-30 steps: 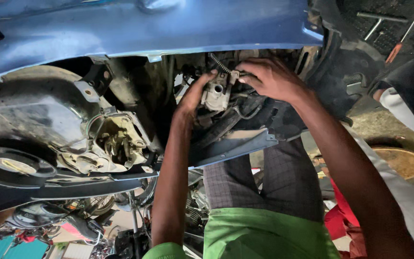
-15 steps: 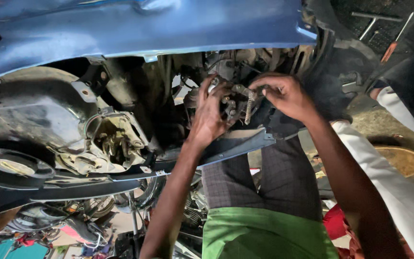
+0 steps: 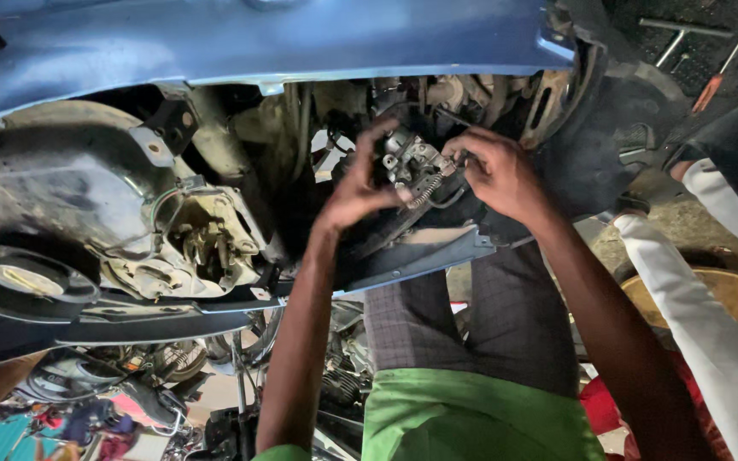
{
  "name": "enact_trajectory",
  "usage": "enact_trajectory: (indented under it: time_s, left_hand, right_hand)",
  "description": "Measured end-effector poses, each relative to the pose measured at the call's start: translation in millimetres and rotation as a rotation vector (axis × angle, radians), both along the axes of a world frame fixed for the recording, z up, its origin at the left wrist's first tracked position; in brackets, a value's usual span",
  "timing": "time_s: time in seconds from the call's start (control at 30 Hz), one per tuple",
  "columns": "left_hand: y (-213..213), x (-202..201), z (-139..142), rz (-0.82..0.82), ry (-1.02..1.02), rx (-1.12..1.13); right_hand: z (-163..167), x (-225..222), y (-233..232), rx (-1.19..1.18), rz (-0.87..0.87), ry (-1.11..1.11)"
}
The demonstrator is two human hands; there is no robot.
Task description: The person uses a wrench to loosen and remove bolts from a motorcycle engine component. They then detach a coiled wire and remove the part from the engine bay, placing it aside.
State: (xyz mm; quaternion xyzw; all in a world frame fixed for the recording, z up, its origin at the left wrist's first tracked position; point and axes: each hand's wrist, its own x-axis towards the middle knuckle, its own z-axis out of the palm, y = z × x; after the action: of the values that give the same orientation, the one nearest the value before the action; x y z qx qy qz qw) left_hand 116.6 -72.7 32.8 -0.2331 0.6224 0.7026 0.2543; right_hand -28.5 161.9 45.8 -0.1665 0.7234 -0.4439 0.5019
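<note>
**Both Hands at a Small Metal Assembly Under a Blue Body Panel**

While the camera looks down along the person's own body, the nearest items are a green garment (image 3: 471,418) at the bottom edge and grey checked trousers (image 3: 463,324) just beyond it. Both bare forearms reach up and away from these toward the machine.

Left hand (image 3: 360,192): fingers spread and loosely curled, thumb out toward the part. They lie against the left side of a small grey metal assembly (image 3: 410,158); motion blur prevents a firm reading, so whether they have closed on it cannot be told.

Right hand (image 3: 501,175): fingers bent inward, tips pinched on the right side of the same assembly, just beside a coiled spring (image 3: 424,189) that hangs off its lower edge.

The assembly sits in the dark cavity beneath the blue body panel (image 3: 258,43), above a lower blue trim edge (image 3: 420,260).

Left of the hands, well apart from them, a dirty engine casing (image 3: 190,239) with exposed fittings is visible, with a round dark cover (image 3: 19,277) further left.

At the right margin another person's white sleeve (image 3: 694,299) passes over a round yellowish pan (image 3: 728,294) on the floor. Farthest off, top right, a long metal tool (image 3: 676,38) lies on a dark mat.
</note>
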Motion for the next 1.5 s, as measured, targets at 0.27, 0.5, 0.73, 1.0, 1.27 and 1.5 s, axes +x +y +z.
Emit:
enact_trajectory:
  time_s: [0.27, 0.5, 0.73, 1.0, 1.27, 1.5]
  left_hand:
    - [18, -27, -42, 0.02, -0.593, -0.189]
    - [20, -16, -69, -0.13, -0.621, -0.264]
    - [2, -3, -124, -0.338, -0.276, -0.746]
    - [4, 2, -112, 0.031, -0.53, -0.1]
    - [13, 16, -143, 0.315, -0.677, 0.039]
    - [-25, 16, -105, 0.064, -0.741, -0.214]
  right_hand:
    - [-15, 3, -11, -0.002, -0.021, 0.055]
    - [-15, 4, -13, 0.07, 0.011, 0.11]
    - [-20, 4, -30, 0.259, 0.158, 0.239]
    - [-29, 7, -27, 0.163, 0.075, 0.205]
    - [-34, 9, -30, 0.173, 0.084, 0.175]
    - [-33, 5, -30, 0.134, 0.145, 0.26]
